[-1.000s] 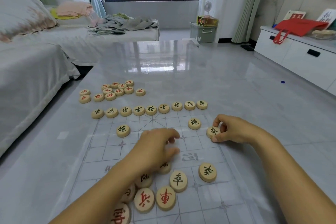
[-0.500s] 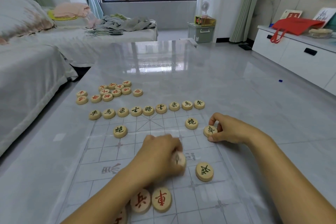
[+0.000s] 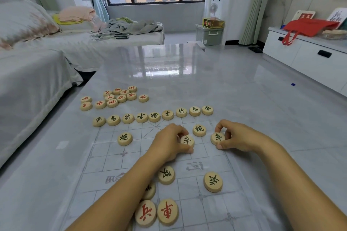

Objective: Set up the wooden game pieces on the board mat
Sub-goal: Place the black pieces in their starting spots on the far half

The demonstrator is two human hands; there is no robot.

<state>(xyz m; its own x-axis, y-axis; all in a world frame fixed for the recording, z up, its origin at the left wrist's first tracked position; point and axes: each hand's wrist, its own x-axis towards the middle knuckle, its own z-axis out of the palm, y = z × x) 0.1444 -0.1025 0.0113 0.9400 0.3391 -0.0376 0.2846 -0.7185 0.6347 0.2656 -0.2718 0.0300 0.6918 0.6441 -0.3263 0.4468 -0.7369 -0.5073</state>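
Note:
A clear board mat (image 3: 120, 163) with a printed grid lies on the glossy table. My left hand (image 3: 169, 144) pinches a black-lettered wooden piece (image 3: 187, 140) down on the mat, left of a black cannon piece (image 3: 199, 130). My right hand (image 3: 242, 137) pinches another black soldier piece (image 3: 217, 138) at the mat's right edge. A row of black-lettered pieces (image 3: 154, 116) lines the far edge, and a second cannon piece (image 3: 124, 138) sits at the left. Loose black pieces (image 3: 213, 182) and two red pieces (image 3: 167, 211) lie near me.
A cluster of red-lettered pieces (image 3: 112, 98) lies off the mat at the far left of the table. A covered sofa (image 3: 28, 73) runs along the left. A white cabinet (image 3: 308, 56) with a red bag (image 3: 308, 26) stands at the right.
My left hand picked up a black piece from the near pile and carried it forward onto the mat beside the right cannon. My right hand stayed on its soldier piece.

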